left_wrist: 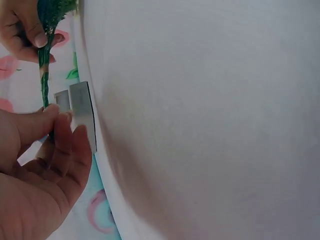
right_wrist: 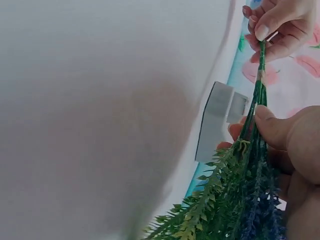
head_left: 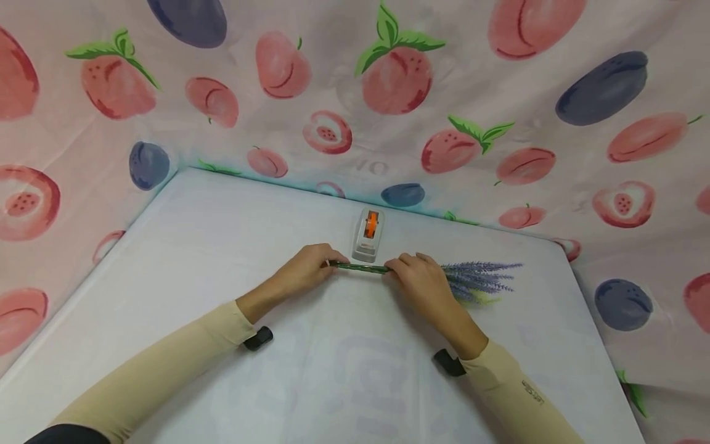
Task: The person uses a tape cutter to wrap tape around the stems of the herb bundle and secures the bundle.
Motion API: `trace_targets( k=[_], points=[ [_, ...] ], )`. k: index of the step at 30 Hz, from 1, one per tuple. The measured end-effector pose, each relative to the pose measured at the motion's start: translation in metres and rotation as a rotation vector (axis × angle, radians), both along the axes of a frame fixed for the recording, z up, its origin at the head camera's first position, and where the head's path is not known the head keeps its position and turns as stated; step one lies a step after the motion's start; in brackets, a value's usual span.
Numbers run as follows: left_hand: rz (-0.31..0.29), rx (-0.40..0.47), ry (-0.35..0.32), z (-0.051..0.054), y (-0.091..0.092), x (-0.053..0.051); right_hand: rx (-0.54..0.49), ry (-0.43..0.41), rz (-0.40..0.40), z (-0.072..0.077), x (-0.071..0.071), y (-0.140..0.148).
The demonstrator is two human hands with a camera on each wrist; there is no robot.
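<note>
A lavender-like bunch is showing feathery purple spikes and toothed yellow-green leaves, tapering into slim, glossy green stems with a tan patch partway along. It is lying nearly level over the white tabletop, just on the near side of a rounded grey tape dispenser. The left hand is pinching the stem ends between thumb and fingers, while the right hand is gripping the stems near the leaves, the spikes fanning out beyond it.

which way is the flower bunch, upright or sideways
Sideways: the flower bunch stretches across from the left hand to past the right hand.
</note>
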State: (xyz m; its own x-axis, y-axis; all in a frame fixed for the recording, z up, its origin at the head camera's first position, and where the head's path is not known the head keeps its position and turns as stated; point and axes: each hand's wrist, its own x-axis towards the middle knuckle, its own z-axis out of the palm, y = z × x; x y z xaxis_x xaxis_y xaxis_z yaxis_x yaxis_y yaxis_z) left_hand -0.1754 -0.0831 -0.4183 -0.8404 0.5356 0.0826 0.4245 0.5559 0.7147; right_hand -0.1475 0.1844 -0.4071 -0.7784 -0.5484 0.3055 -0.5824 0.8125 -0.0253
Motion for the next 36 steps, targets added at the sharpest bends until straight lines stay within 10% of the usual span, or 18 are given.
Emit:
trace_targets(
  k=[5,13,36],
  points=[
    [-0.005,-0.006,0.076,-0.002,-0.005,-0.004,0.050,-0.047,-0.008,0.000,-0.003,-0.005],
    [-0.008,0.013,0.008,0.002,-0.013,-0.010,-0.032,-0.119,-0.040,-0.001,-0.006,-0.009],
    [-0.012,-0.168,0.132,0.002,0.001,-0.017,0.091,0.082,-0.058,-0.003,-0.013,-0.008]
  ],
)
